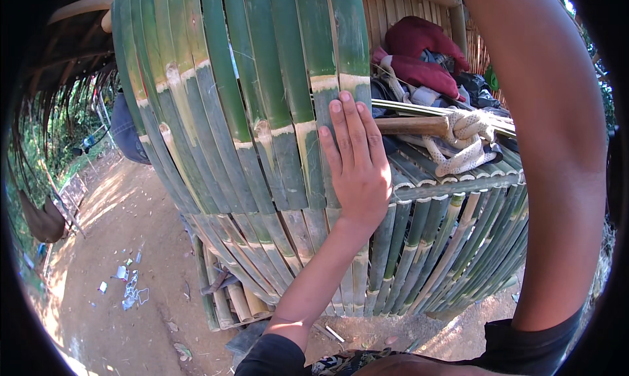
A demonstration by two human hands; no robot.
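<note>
My left hand (357, 160) lies flat against a panel of split green bamboo slats (262, 88), its fingers stretched upward near the panel's right edge. Pale node bands cross the slats, and narrow gaps show between some of them. Nothing is in this hand. My right arm (550, 133) rises along the right side and leaves through the upper edge, so the right hand is out of sight. Just right of my left fingers, a brown wooden handle or stick (413, 126) sticks out beside a knotted whitish cloth (468, 137).
A bamboo bench or platform (458, 187) with a slatted front stands at the right. Dark red cloth (426, 48) and other fabric are piled on it. Bamboo pieces (239, 304) lie low behind the panel. Scraps of litter (131, 291) dot the dirt floor (131, 225) at left.
</note>
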